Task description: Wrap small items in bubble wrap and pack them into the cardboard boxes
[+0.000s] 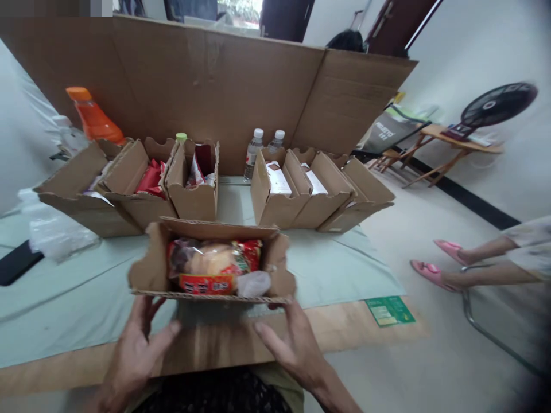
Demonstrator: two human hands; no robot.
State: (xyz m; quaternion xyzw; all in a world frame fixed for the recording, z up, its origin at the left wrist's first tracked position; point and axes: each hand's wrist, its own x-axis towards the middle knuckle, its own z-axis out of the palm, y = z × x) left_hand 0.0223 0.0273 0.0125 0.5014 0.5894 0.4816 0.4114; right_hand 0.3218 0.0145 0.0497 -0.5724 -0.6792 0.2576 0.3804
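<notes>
An open-topped cardboard box [206, 229] is in front of me, over the near side of the table. Inside it are packaged foods: a clear bag with a pale bread-like item [213, 259], red printed packets [206, 284] and a crumpled whitish plastic piece [253, 284]. My left hand [140, 344] grips the box at its near left corner, thumb apart and fingertips partly hidden by the cardboard. At the near right corner, my right hand [293, 341] holds it the same way. Whether the box's bottom touches the table is hidden.
Several cardboard bins [193, 198] stand in two groups behind the box, before a tall cardboard panel [215, 86]. Bottles, including an orange one [97, 117], stand behind them. A black phone [19, 263] lies left; a green card [390, 311] lies right. Another person's legs [482, 278] show at right.
</notes>
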